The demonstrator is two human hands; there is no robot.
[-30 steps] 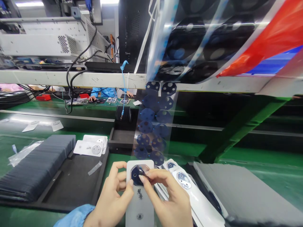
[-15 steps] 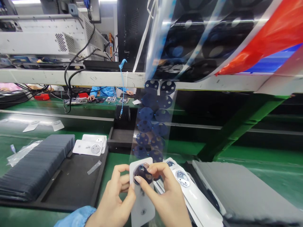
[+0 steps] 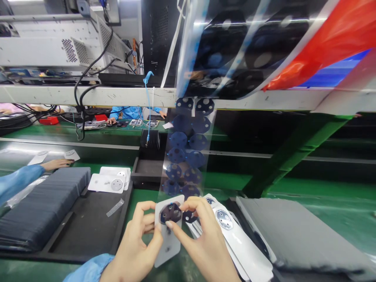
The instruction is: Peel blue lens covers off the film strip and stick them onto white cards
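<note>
My left hand [image 3: 141,239] is closed on the long edge of a pale phone back cover [image 3: 167,250] with rounded corners, held tilted above the bench. A dark octagonal film sticker [image 3: 169,213] with holes lies over the camera area near its top. My right hand [image 3: 202,235] pinches at the sticker's right edge, with its thumb on the lower part. Just behind hangs a clear strip [image 3: 202,156] bearing rows of similar dark stickers. Right of my hands, several white back covers [image 3: 241,243] lie stacked, the top one showing an octagonal camera patch.
At left, a black tray [image 3: 88,231] holds a row of dark sheets [image 3: 44,211] and white covers [image 3: 107,183]. A co-worker's hand [image 3: 60,163] reaches over a white piece on the conveyor. A grey padded slab [image 3: 299,235] lies right. A white shelf beam [image 3: 117,96] crosses above.
The back cover has shifted slightly left and tilted in my hands, and the sticker lies flatter against it. A co-worker's arm has come in from the left.
</note>
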